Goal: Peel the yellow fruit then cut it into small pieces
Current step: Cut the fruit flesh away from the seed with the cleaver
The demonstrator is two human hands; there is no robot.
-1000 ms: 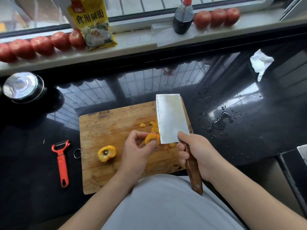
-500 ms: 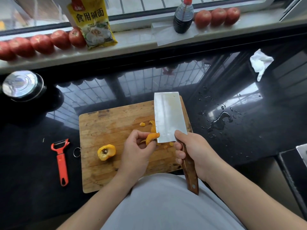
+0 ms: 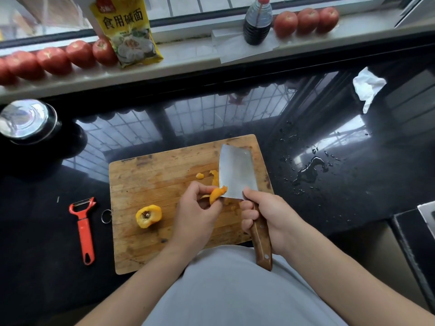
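A wooden cutting board (image 3: 153, 175) lies on the black counter. My left hand (image 3: 195, 212) pinches a yellow-orange fruit piece (image 3: 216, 194) above the board. Its tip touches the rear lower corner of the cleaver (image 3: 235, 172). My right hand (image 3: 266, 215) grips the cleaver's wooden handle, blade pointing away from me. A yellow fruit half with its core showing (image 3: 148, 216) sits on the board to the left. Small cut bits (image 3: 200, 176) and a strip (image 3: 214, 177) lie beside the blade.
A red peeler (image 3: 83, 225) lies left of the board. A steel bowl (image 3: 27, 122) stands at the far left. Water drops (image 3: 310, 168) and a crumpled tissue (image 3: 367, 87) are on the right. Tomatoes (image 3: 54, 60), a yellow packet (image 3: 128, 31) and a dark bottle (image 3: 257, 20) line the sill.
My left hand has raised the fruit piece and turned it against the blade's rear corner. The cleaver has shifted slightly and tilted.
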